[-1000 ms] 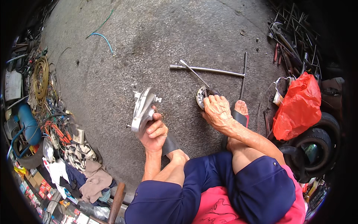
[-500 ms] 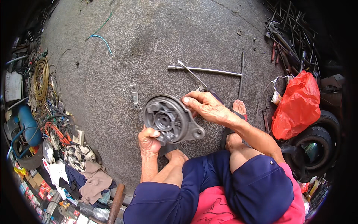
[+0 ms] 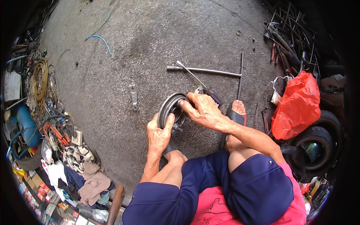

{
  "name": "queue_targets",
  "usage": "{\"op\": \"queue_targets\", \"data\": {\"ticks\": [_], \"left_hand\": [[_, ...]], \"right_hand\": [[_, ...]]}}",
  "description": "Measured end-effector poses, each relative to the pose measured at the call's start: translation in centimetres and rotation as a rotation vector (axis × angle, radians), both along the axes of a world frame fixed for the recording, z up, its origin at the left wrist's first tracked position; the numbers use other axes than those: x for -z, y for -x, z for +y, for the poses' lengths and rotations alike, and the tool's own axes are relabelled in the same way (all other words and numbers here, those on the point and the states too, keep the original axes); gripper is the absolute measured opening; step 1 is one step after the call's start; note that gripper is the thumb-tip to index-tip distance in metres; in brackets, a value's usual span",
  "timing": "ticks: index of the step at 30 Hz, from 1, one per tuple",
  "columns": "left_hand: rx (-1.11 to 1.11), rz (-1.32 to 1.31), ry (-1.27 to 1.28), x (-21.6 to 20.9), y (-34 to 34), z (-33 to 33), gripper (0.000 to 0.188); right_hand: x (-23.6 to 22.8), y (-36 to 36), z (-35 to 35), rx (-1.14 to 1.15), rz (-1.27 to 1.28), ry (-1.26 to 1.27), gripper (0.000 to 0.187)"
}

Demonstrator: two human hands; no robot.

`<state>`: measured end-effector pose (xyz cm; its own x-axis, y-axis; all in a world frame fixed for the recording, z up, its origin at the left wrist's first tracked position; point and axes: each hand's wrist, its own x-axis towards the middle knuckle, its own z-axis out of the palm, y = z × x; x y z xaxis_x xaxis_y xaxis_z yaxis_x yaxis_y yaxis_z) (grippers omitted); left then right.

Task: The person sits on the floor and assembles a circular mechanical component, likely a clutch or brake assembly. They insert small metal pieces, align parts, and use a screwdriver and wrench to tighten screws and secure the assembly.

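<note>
A round grey metal brake plate (image 3: 164,117) is held up above the ground between my hands, turned so that its rim faces up. My left hand (image 3: 159,134) grips its left and lower side, with the thumb on the inner edge. My right hand (image 3: 205,111) is closed on the upper right rim, its thumb and fingers hiding part of the plate. Just beyond my right hand lies a screwdriver (image 3: 213,96) with a dark handle, its shaft crossing a long T-handle socket wrench (image 3: 221,72). Left of the plate, a small metal lever arm (image 3: 133,98) rests on the ground.
Coiled wire (image 3: 40,80), a blue tank (image 3: 28,125) and cloths (image 3: 93,182) crowd the left side. At right are a red plastic bag (image 3: 296,107), tyres (image 3: 313,144) and a heap of metal tools (image 3: 287,41). My sandalled foot (image 3: 238,110) stands near the screwdriver.
The brake plate has turned from showing its inner face to standing more edge-on. My left hand has moved up and to the right along it; my right hand stays at its rim.
</note>
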<state>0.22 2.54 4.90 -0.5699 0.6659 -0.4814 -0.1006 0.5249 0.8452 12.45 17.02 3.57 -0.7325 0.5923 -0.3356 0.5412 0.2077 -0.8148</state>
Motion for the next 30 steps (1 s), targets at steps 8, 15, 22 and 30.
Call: {"op": "queue_targets", "data": {"ticks": [8, 15, 22, 30], "left_hand": [[-0.096, 0.28, -0.004, 0.5, 0.1, -0.8, 0.02], [-0.6, 0.029, -0.038, 1.6, 3.1, -1.3, 0.027], [-0.69, -0.432, -0.16, 5.2, 3.5, -1.4, 0.033], [-0.488, -0.516, 0.098, 9.1, 2.0, -3.4, 0.035]], "right_hand": [[-0.4, -0.2, 0.6, -0.12, 0.124, 0.092, 0.038], [-0.6, -1.1, 1.6, 0.041, 0.162, 0.758, 0.039], [2.2, -1.7, 1.1, 0.182, 0.109, 0.794, 0.032], [6.0, -0.4, 2.2, -0.088, -0.091, -0.087, 0.026]]}}
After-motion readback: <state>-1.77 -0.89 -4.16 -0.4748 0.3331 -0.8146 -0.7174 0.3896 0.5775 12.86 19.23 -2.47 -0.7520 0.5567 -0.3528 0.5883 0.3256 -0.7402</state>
